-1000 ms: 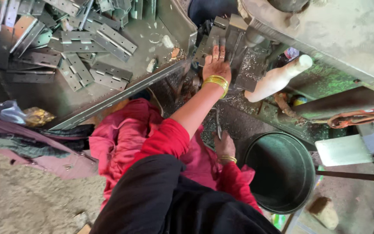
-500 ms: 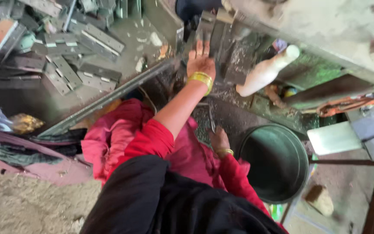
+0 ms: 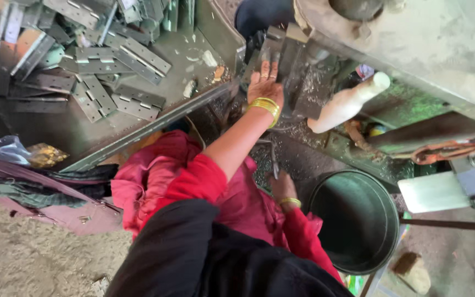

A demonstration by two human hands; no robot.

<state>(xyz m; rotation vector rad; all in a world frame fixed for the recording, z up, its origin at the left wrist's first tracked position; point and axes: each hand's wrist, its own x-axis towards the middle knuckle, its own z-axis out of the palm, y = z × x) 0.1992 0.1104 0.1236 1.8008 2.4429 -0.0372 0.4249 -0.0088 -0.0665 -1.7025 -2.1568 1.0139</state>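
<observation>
Beside a tray of hinges (image 3: 133, 104), left hand (image 3: 264, 83) lies flat-open on the metal piece (image 3: 273, 52); right hand (image 3: 283, 187), low, grip unclear.

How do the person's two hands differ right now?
The left hand is stretched far forward, fingers spread flat on the grey metal machine block; the right hand stays low by the lap, beside the green bucket. Both wear gold bangles and red sleeves.
</observation>
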